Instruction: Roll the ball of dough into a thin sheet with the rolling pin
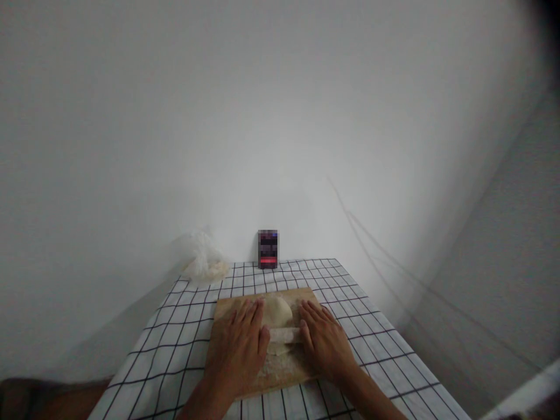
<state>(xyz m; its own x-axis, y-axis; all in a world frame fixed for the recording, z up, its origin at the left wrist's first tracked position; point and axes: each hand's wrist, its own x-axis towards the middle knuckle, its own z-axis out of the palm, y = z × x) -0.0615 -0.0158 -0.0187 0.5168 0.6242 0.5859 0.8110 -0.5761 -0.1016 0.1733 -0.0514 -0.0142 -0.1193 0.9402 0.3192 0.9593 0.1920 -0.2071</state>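
A wooden cutting board dusted with flour lies on the table in front of me. Across it runs a pale, floury rolling pin, its ends hidden under my hands. A flattened piece of dough shows beyond the pin, and some of it also shows on the near side. My left hand rests palm down over the pin's left part, fingers stretched forward. On the right part lies my right hand, also flat, with its fingers extended. Neither hand wraps round the pin.
A white cloth with dark grid lines covers the table. At the back left sits a crumpled clear plastic bag with something pale in it. A dark, pixelated upright object leans by the wall.
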